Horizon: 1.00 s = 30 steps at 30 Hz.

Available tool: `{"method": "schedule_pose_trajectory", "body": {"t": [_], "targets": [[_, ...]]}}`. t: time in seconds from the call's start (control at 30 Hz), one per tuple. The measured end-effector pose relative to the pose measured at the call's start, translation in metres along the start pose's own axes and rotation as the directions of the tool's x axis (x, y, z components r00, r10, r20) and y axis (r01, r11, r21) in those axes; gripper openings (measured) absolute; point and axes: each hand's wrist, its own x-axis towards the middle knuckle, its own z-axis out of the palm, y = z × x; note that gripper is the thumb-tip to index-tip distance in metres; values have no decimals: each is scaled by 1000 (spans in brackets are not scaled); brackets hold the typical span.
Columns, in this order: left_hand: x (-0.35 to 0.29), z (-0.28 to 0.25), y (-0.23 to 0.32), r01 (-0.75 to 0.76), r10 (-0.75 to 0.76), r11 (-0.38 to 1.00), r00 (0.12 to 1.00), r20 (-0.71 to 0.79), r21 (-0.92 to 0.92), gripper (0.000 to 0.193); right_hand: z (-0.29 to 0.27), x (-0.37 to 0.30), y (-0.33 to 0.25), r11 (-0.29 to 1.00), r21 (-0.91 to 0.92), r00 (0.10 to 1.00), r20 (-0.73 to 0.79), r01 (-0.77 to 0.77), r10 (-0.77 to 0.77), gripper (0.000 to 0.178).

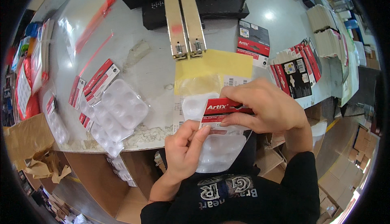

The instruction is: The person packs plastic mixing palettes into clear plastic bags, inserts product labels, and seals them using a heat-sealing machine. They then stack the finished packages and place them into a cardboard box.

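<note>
Between both hands is a folded red, white and black header card at the top of a clear bag. The bag holds a white plastic paint palette, which hangs over the table's front edge. My left hand pinches the card's lower left corner between thumb and fingers. From the right, my right hand grips the card's other end, its thumb below and fingers above. Just behind the card, another white palette lies partly hidden on a yellow sheet.
Several bagged palettes with header cards lie at left. Loose header cards are piled at right, with one card nearer the middle. A black machine with two metal arms stands at the back. Cardboard boxes sit below the table edge.
</note>
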Motion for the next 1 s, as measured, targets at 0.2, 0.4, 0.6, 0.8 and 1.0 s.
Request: {"method": "schedule_pose_trajectory", "body": {"t": [0.2, 0.4, 0.6, 0.8, 1.0], "targets": [[3, -5, -7, -166, 106, 976, 926, -362, -139, 17, 5, -11, 9, 852, 341, 891, -80, -397, 448, 24], [8, -5, -16, -154, 88, 980, 905, -417, -128, 24, 32, -26, 15, 542, 740, 857, 87, -397, 509, 18], [12, -6, -22, -172, 113, 979, 902, -416, -107, 25, 42, -27, 19, 567, 758, 883, 28, -324, 468, 16], [14, -9, -24, -174, 112, 978, 902, -416, -114, 25, 50, -23, 18, 535, 763, 845, 28, -363, 535, 12], [13, -9, -22, -132, 100, 990, 891, -443, -41, 25, 54, -29, 16, 548, 791, 872, -40, -271, 488, 14]]}}
